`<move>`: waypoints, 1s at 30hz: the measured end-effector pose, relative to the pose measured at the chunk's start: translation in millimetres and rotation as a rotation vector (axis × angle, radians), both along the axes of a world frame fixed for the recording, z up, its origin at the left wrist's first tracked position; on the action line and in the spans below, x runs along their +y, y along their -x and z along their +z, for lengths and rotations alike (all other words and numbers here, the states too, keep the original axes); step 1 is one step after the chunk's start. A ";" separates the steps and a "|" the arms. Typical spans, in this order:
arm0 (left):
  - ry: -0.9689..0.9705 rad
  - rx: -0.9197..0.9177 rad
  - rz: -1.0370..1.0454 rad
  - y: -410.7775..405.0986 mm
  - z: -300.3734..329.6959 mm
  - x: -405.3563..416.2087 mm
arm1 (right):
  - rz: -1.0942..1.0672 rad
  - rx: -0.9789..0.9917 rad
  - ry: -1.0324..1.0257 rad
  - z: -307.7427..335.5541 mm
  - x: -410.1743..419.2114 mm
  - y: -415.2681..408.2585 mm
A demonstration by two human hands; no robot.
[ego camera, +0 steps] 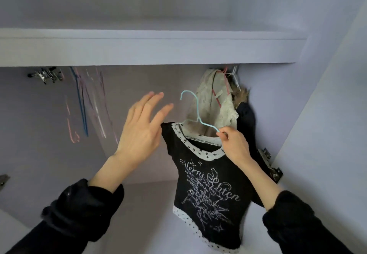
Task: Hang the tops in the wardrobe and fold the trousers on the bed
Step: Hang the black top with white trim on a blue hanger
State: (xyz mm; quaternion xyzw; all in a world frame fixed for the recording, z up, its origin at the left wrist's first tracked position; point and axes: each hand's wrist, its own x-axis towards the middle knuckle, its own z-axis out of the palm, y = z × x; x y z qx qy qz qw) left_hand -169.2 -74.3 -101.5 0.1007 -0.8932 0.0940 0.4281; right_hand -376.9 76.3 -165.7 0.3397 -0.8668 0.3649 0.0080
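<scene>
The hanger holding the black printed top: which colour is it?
Light blue thin wire hanger, seen in the head view.

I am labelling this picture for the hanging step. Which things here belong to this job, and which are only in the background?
In the job:
black printed top
light blue hanger, inside the top's neck
right hand, pinching the hanger's arm
left hand, open beside the top

Background:
cream garment, already hung
dark fur-trimmed coat
empty hangers
shelf
door hinge

— What carries things here?
— I see a pale wardrobe shelf (147, 51) overhead. Under its right end hang a cream lace garment (216, 106) and a fur-trimmed dark coat (245, 110).
— Left?
— Bare wire hangers (85, 102), blurred.
</scene>
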 end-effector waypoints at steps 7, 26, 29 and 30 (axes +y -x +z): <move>0.182 -0.011 0.283 30.5 40.4 -13.1 | -0.142 -0.095 0.201 27.1 -32.8 32.4; 0.349 0.078 0.418 46.5 29.7 -39.8 | -0.339 -0.303 0.276 51.4 -111.6 89.9; 0.329 0.057 0.432 46.1 30.6 -39.3 | -0.411 -0.290 0.249 56.9 -108.2 92.5; 0.312 0.042 0.429 45.8 30.8 -37.6 | -0.428 -0.297 0.242 59.2 -105.7 94.1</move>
